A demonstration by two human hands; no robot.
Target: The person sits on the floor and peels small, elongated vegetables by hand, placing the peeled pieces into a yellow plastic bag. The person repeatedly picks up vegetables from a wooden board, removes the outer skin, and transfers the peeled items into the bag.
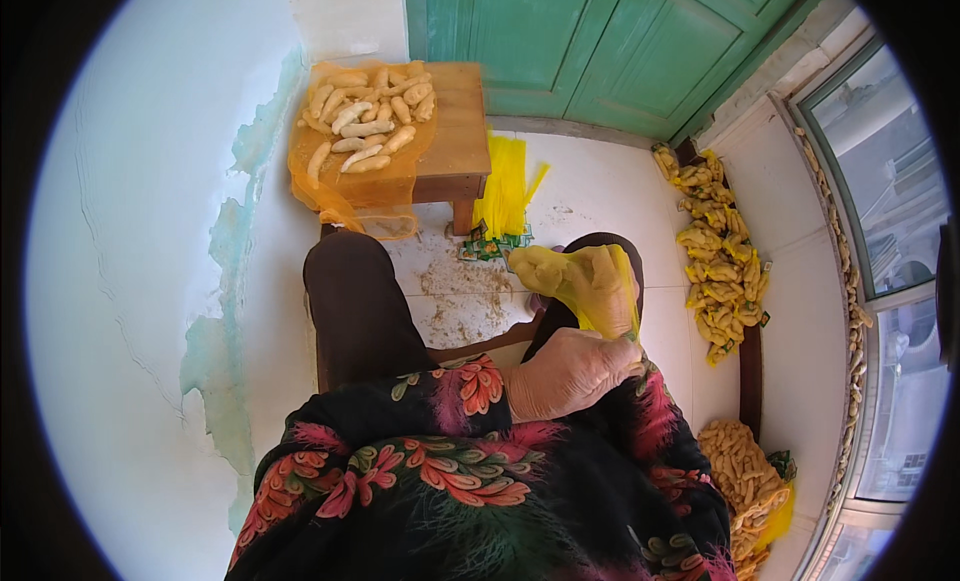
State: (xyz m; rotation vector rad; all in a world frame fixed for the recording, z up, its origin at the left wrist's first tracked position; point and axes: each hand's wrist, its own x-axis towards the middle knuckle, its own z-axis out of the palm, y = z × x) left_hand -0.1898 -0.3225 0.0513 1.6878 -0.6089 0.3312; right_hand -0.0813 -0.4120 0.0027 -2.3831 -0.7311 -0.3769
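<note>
My right hand (611, 288) is inside a yellow mesh net bag (581, 270), its fingers closed around pale, knobbly tuber-like pieces (536, 267) that bulge at the bag's left end. With curled fingers, my left hand (574, 375) grips the gathered edge of the mesh near my right wrist. Both hands are above my right thigh. Past my knees stands a low wooden stool (454, 123). An orange mesh net (360, 198) is spread over its left part, with many loose elongated tuber-like pieces (367, 123) heaped on it.
A bundle of flat yellow net bags (501, 187) with green tags (495, 247) lies beside the stool. Filled yellow net bags (712, 258) line the right wall. Lower right sits an orange net sack (742, 461) of similar pieces. Debris (472, 300) litters the floor before green doors (600, 48).
</note>
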